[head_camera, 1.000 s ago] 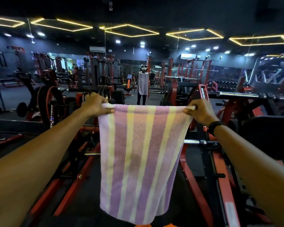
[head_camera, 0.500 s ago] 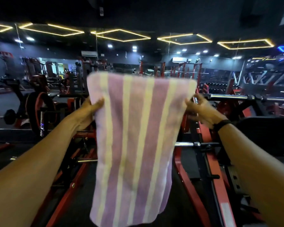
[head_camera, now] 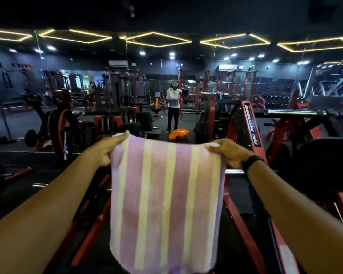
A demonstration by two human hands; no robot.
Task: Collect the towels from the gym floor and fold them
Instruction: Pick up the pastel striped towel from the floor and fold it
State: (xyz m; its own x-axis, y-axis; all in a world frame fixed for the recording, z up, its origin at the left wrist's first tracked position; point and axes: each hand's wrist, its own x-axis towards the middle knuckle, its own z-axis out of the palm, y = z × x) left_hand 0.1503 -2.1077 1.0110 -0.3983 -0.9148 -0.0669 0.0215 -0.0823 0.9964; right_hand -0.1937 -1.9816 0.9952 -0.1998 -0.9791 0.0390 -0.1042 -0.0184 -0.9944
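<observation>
A purple and yellow striped towel point(head_camera: 166, 204) hangs in front of me, held up at arm's length by its top edge. My left hand point(head_camera: 105, 151) pinches the top left corner. My right hand point(head_camera: 229, 155), with a black band on its wrist, grips the top right corner. The towel looks doubled over, its lower edge hanging near the bottom of the view. It hides the floor and part of the machine behind it.
Red and black weight machines point(head_camera: 248, 123) stand close ahead and to both sides, with a chrome bar point(head_camera: 297, 112) at right. An orange basket point(head_camera: 179, 134) sits on the dark floor beyond the towel. A mirror at the back shows a person point(head_camera: 173, 107) holding cloth.
The towel's top edge went up in front of my view half a second ago and has come back down; the hanging part is now shorter than a second ago. Both hands keep their grip.
</observation>
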